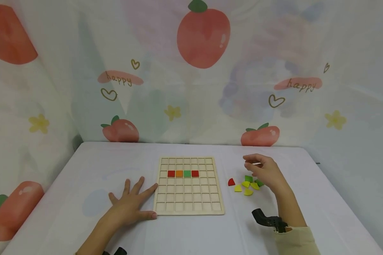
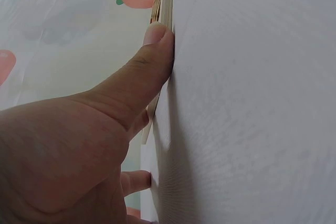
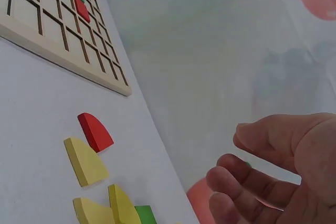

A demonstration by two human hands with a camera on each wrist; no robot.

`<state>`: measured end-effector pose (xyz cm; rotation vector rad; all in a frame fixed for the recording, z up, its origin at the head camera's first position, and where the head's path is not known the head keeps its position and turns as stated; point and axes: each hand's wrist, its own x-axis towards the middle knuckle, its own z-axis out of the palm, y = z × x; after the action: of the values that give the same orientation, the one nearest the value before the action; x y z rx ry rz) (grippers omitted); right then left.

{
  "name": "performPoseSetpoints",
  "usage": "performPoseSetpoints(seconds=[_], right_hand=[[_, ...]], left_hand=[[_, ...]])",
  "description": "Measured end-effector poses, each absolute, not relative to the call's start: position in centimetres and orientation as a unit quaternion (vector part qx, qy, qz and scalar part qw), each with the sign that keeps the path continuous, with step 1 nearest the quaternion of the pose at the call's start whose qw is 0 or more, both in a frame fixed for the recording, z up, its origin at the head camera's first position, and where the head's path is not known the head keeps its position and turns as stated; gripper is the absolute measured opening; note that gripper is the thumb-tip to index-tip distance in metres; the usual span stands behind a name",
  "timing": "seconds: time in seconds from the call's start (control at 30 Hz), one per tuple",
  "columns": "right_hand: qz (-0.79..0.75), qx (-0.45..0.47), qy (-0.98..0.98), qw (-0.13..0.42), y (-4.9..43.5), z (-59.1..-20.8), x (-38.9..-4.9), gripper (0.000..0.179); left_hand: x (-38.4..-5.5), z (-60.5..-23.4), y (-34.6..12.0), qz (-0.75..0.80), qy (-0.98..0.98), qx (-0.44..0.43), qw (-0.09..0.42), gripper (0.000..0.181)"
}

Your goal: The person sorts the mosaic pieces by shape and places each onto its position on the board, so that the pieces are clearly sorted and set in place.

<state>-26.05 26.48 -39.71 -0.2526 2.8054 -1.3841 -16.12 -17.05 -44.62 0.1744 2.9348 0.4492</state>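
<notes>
The wooden grid board lies flat on the table, with a row of coloured tiles in one line: red, orange, green and red. My left hand rests spread at the board's left side, thumb and a fingertip against its edge; the left wrist view shows the thumb pressed there. My right hand hovers above the loose pieces, fingers loosely bent, thumb apart from them, nothing showing between. Below it lie a red quarter-round piece, several yellow pieces and green ones.
The white-covered table reaches back to a patterned cloth backdrop with fruit prints. A black wrist mount sits on the right forearm above a beige sleeve. The loose pieces lie right of the board.
</notes>
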Motion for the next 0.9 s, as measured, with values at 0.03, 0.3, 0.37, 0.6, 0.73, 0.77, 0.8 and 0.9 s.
performPoseSetpoints(seconds=[0.03, 0.3, 0.37, 0.6, 0.73, 0.77, 0.8, 0.9], right_hand=[[-0.44, -0.078, 0.895, 0.001, 26.7, -39.8, -26.1, 0.039], [-0.428, -0.063, 0.901, 0.013, 27.4, -40.6, -26.6, 0.043], [-0.424, -0.06, 0.903, 0.019, 27.5, -40.7, -26.6, 0.044], [-0.418, -0.059, 0.906, 0.036, 28.0, -41.1, -26.8, 0.045], [-0.411, -0.053, 0.909, 0.041, 28.2, -41.3, -27.0, 0.044], [-0.41, -0.054, 0.91, 0.042, 28.3, -41.4, -27.0, 0.044], [-0.409, -0.053, 0.91, 0.043, 28.4, -41.5, -27.0, 0.043], [-0.41, -0.053, 0.909, 0.047, 28.6, -41.7, -27.2, 0.044]], left_hand=[[-16.1, -44.6, -17.1, 0.15, 0.984, 0.058, 0.083, 0.097], [-15.9, -44.5, -17.1, 0.148, 0.984, 0.066, 0.071, 0.096], [-16.0, -44.6, -17.1, 0.149, 0.984, 0.064, 0.073, 0.096], [-16.3, -45.0, -17.3, 0.154, 0.983, 0.063, 0.073, 0.097], [-16.4, -45.3, -17.3, 0.15, 0.984, 0.062, 0.075, 0.097], [-16.4, -45.3, -17.3, 0.15, 0.984, 0.062, 0.075, 0.097], [-16.4, -45.4, -17.3, 0.15, 0.984, 0.062, 0.074, 0.097], [-16.3, -45.3, -17.3, 0.153, 0.984, 0.061, 0.07, 0.097]])
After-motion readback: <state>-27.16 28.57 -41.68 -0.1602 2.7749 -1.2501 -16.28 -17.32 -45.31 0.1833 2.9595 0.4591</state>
